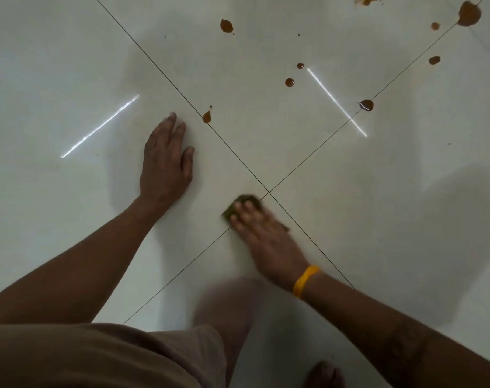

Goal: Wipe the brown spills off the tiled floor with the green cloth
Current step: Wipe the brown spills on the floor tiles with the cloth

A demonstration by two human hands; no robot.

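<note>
Wiping hand: the right hand (262,233) lies palm-down on the green cloth (245,204), fingers straight and slightly spread, pressing it to the floor; the hand is motion-blurred.
Cloth position: on the tiled floor (336,205), just beside the crossing of two grout lines, mostly covered by the fingers.
Bracing hand: the left hand (166,161) rests flat on the tile, fingers straight and close together, thumb out to the side, arm extended.
Wrist: a yellow band (305,281) circles the right wrist.
Spills: brown spills (226,26) dot the tiles beyond both hands, well apart from the cloth; the nearest drop (207,116) sits on a grout line near the left fingertips.
Writing: none readable.
</note>
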